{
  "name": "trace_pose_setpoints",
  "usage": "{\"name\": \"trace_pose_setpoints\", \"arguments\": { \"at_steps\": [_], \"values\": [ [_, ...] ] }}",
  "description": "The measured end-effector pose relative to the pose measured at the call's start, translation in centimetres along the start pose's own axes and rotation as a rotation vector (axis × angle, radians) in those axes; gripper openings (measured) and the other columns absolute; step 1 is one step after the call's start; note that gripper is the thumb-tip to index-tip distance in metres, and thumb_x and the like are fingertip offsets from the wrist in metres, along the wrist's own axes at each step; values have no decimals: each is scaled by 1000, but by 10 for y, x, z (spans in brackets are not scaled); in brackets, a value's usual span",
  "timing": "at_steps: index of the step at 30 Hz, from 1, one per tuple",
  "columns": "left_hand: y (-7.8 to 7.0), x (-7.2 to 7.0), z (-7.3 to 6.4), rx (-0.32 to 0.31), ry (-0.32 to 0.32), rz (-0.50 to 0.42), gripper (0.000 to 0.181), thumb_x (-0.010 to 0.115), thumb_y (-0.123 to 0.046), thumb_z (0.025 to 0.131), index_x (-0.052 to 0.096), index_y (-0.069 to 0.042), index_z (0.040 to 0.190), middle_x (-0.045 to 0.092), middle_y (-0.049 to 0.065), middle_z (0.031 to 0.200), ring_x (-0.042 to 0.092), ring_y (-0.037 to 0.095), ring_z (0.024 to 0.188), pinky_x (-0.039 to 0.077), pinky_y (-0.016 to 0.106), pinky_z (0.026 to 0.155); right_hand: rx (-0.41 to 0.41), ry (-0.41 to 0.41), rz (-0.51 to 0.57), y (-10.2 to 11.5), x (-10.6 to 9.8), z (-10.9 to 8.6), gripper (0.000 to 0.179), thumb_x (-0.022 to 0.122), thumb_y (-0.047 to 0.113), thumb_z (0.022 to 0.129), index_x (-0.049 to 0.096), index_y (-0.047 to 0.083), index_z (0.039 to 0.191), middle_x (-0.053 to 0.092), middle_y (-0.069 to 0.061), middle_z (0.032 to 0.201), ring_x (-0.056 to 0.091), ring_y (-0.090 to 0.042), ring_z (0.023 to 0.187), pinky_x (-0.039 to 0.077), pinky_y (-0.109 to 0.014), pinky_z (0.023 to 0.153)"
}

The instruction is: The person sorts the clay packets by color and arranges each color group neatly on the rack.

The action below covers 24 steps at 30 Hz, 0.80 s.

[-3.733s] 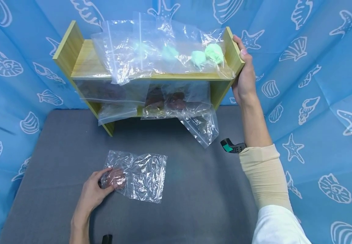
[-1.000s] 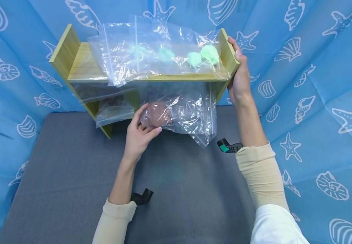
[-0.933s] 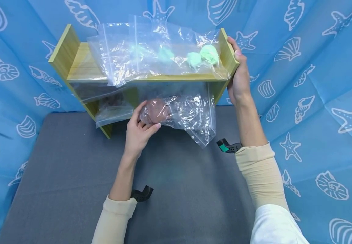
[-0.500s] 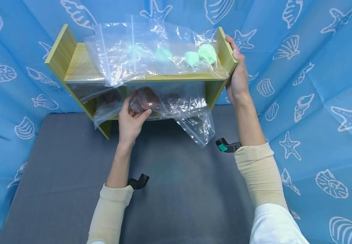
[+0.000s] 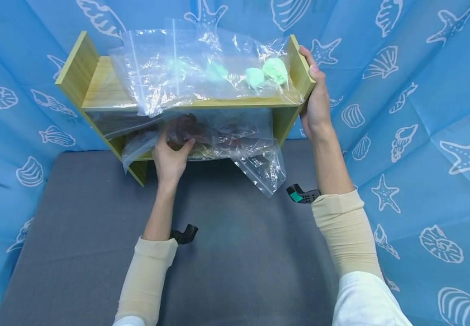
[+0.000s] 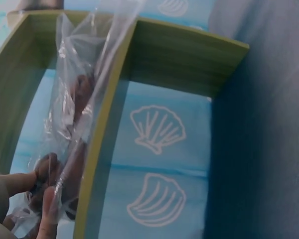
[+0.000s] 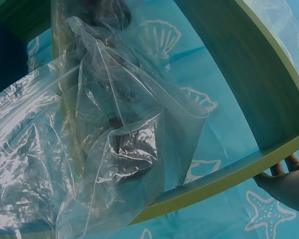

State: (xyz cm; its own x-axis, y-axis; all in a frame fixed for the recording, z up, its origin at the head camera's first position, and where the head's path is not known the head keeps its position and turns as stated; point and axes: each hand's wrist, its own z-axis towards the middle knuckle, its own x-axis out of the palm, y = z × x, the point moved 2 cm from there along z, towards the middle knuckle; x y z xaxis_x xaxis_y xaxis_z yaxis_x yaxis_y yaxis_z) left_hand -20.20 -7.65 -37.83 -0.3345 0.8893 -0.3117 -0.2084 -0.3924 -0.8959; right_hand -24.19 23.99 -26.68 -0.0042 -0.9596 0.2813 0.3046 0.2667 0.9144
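My left hand [image 5: 170,158] reaches into the lower level of a small wooden shelf [image 5: 235,104] and pinches a brown lump [image 5: 187,127] inside a clear zip bag. In the left wrist view, fingers and thumb press on either side of a brown lump [image 6: 46,172] through the plastic, close over the lower board. My right hand [image 5: 319,104] grips the shelf's right side panel at its edge. More bagged brown lumps [image 6: 81,94] lie along the same level. From the lower right, one zip bag [image 5: 265,170] hangs over the front edge.
On the top level, clear zip bags [image 5: 149,72] hold pale green lumps [image 5: 275,70]. The shelf stands at the back of a grey cloth-covered table [image 5: 235,262]. A blue shell-print curtain [image 5: 414,149] surrounds it behind and on the sides.
My left hand has carried the bagged brown lump from the table up and into the lower level, shifting left and deeper in the last second. The right hand keeps its grip on the panel.
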Motion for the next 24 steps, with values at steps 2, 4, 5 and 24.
{"name": "trace_pose_setpoints", "arguments": {
  "at_steps": [2,4,5,24],
  "values": [
    [2,-1,1,11,-9,57,57,80,-26,86,58,-22,139,62,7,134,63,30,108,49,45,87,0,-1,-2,0,0,0,46,33,35,100,53,34,142,46,-11,135,49,-23,111,45,-36,86],
    [3,-2,2,20,-14,89,55,78,-28,87,59,-21,138,67,10,123,66,31,94,49,44,78,-1,-3,-3,-1,0,1,46,33,35,100,53,34,142,46,-11,134,49,-23,111,45,-35,86],
    [3,-2,2,24,-19,107,54,77,-29,88,59,-20,138,68,12,119,66,30,90,48,43,77,0,-5,-4,-1,0,1,46,33,35,100,54,35,141,46,-11,134,49,-23,111,45,-35,86],
    [-4,-4,-28,67,-51,188,56,68,-20,95,50,-22,148,73,14,103,69,27,76,53,42,68,12,-21,9,1,2,1,47,30,33,102,53,33,142,46,-9,138,49,-22,114,45,-35,89]
  ]
}}
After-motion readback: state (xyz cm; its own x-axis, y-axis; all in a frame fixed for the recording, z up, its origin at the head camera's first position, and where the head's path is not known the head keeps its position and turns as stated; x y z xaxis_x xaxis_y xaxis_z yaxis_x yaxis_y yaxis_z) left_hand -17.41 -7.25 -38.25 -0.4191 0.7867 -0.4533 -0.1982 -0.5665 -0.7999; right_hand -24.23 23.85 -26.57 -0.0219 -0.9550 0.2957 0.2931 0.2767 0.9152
